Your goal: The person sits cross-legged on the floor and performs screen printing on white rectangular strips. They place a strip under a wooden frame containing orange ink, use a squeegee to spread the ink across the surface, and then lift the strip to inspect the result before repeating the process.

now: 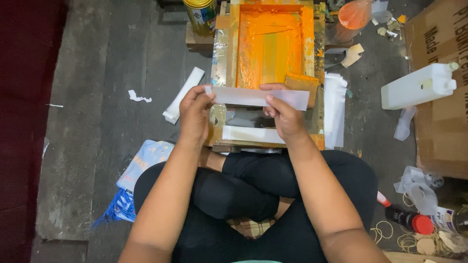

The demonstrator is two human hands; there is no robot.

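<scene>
Nearest the camera, the left hand (195, 111) pinches one end of a thin white paper strip (257, 97); its long axis runs sideways to the right hand's (285, 117) closed grip, above the orange-inked wooden printing frame (271, 44).

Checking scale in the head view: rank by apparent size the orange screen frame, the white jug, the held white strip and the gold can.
1. Screen frame
2. White jug
3. White strip, close to the jug, so unsure
4. Gold can, partly cut off
</scene>
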